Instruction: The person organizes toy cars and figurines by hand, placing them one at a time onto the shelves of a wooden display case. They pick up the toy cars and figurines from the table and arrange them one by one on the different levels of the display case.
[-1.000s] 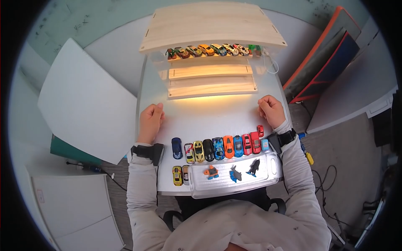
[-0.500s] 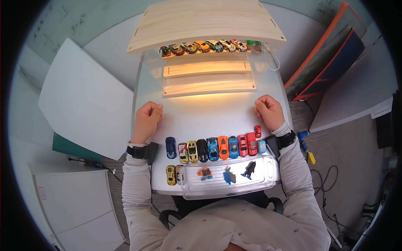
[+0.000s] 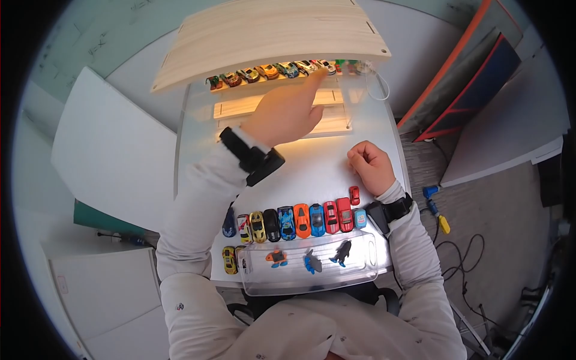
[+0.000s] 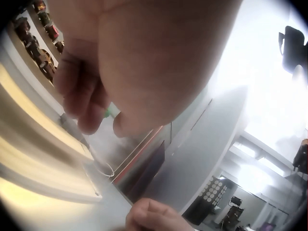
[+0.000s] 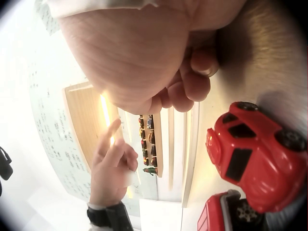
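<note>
Left hand: the left hand point(image 3: 282, 114) is over the wooden shelf point(image 3: 270, 30), its index finger stretched toward the right end of the shelf cars point(image 3: 268, 72). The other fingers are bent, and no held thing is seen. If the fingertip touches a car, I cannot tell.
Right hand: the right hand point(image 3: 373, 168) is loosely curled and narrow, with nothing seen in it, near the right edge of the table point(image 3: 288, 174) and beyond the small red car point(image 3: 354, 195).
Shelf cars: they stand side by side on the upper step, below the top board; warm light shines under the lower step.
Table: its surface is pale and a little shiny. The car row point(image 3: 301, 220) lies across the near part, with a yellow car point(image 3: 229, 260) closer to the person.
Tray: the clear tray point(image 3: 357, 270) is at the near edge, with three toy animals point(image 3: 312, 262) inside.
Room, left: a white panel point(image 3: 114, 144) leans above a white cabinet point(image 3: 108, 294).
Room, right: orange-edged panels point(image 3: 459, 72) stand beside the table; a black cable point(image 3: 462, 273) curls on the grey floor point(image 3: 420, 159).
Behind: the greenish wall point(image 3: 96, 48) carries dark marks.
</note>
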Demonstrator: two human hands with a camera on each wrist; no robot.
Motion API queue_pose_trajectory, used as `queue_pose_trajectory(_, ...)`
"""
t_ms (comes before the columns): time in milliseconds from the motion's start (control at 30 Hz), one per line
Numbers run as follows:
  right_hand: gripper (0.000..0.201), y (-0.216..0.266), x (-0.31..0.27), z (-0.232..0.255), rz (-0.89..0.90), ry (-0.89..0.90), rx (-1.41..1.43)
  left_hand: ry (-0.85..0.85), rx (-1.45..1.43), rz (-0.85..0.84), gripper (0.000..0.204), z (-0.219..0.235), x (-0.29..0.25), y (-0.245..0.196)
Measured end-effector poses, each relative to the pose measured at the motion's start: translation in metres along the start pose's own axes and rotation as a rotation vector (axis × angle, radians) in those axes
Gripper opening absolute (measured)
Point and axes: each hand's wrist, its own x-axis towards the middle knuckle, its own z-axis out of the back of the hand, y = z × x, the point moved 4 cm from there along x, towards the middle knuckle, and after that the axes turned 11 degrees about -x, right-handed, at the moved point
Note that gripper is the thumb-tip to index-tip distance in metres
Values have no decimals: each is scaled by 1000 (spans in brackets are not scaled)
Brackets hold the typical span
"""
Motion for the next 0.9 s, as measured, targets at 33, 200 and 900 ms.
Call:
queue_pose_trajectory(33,14,3,-1,0,-5,-1,5,-22,10,5,65,-5,11,3)
queue_pose_trajectory(200,16,6,-1,2,13,-1,-90,-60,30,78,71,-25,39,22)
queue_pose_trajectory(900,16,13,-2,4,18,9,-152,-88,50,44,72,-40,43,37)
